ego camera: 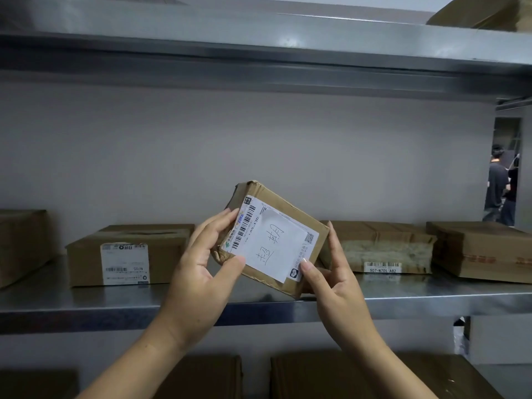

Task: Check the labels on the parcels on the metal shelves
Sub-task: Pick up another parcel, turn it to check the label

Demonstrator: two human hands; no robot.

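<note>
Parcel [277, 197]: small carton; we judged it light, stiff.
Grip: our left hand [198, 272] and right hand [336, 283] pinched its opposite edges.

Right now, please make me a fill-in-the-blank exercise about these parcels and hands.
1. The left hand and right hand grip a tilted cardboard parcel; its handwritten slip is ____ in colour.
2. The parcel coded 507-N705 A82 lies to the held parcel's ____.
3. The parcel with a large white front label lies to its ____.
Missing words: white; right; left.
</note>
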